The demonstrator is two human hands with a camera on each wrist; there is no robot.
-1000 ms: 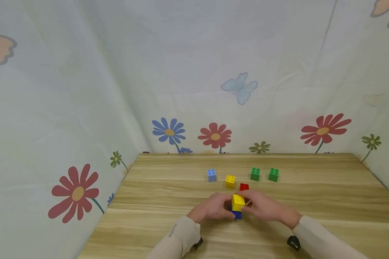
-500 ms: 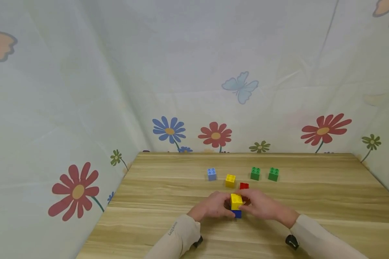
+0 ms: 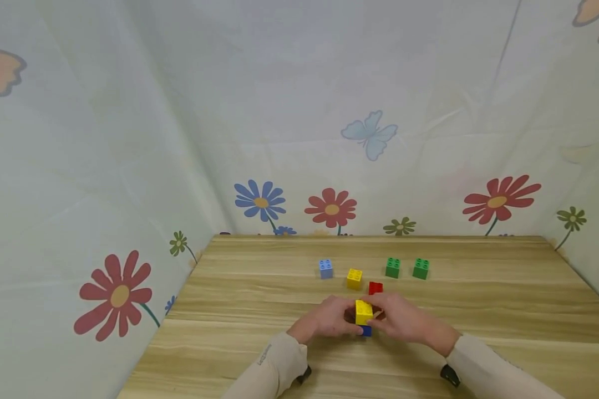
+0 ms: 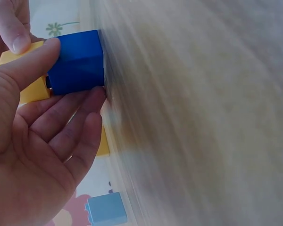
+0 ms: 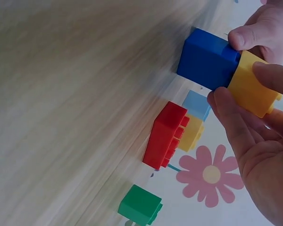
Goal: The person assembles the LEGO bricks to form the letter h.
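In the head view, my left hand (image 3: pixel 331 317) holds a dark blue toy building brick (image 3: pixel 366 331) low on the wooden table. The left wrist view shows the thumb on one side of this blue brick (image 4: pixel 78 63) and fingers beneath its other side. My right hand (image 3: pixel 401 317) pinches a yellow brick (image 3: pixel 364 313) on top of the blue one. A stud shows in a narrow dark gap between the two bricks in the left wrist view. From the right wrist, the yellow brick (image 5: pixel 253 84) appears against the blue brick's studded end, between thumb and fingers.
Behind the hands lie a red brick (image 3: pixel 375 288), partly hidden in the head view, and another yellow brick (image 3: pixel 355 279). Farther back are a light blue brick (image 3: pixel 326 269) and two green bricks (image 3: pixel 392 267). A flowered cloth (image 3: pixel 289 111) hangs beyond the wooden table (image 3: pixel 249 288).
The upper yellow brick has shifted slightly left and lies straighter over the blue brick, less of which shows. Both hands keep their hold, and the other bricks stay put.
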